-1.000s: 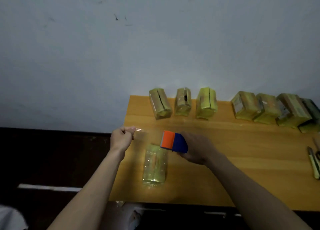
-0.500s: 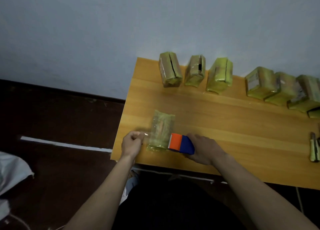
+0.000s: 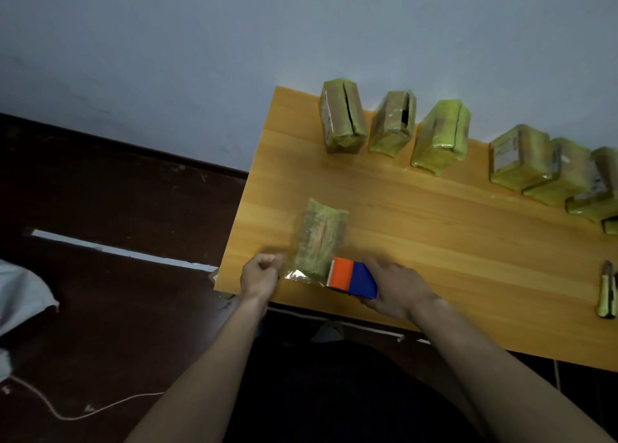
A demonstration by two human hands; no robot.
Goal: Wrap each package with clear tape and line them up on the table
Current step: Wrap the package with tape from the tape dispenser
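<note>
Clear tape (image 3: pixel 290 264) is stretching across the package's (image 3: pixel 317 238) near end: left hand (image 3: pixel 259 275) pinching its free end left of the package, right hand (image 3: pixel 398 290) gripping the dispenser (image 3: pixel 352 278) just right.

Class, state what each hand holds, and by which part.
Right hand grips the orange-and-blue tape dispenser by its blue body; left hand pinches the clear tape's free end.

Bare packing room: wooden table (image 3: pixel 434 242), wrapped packages (image 3: pixel 341 118), plain wall (image 3: pixel 200 58)
</note>
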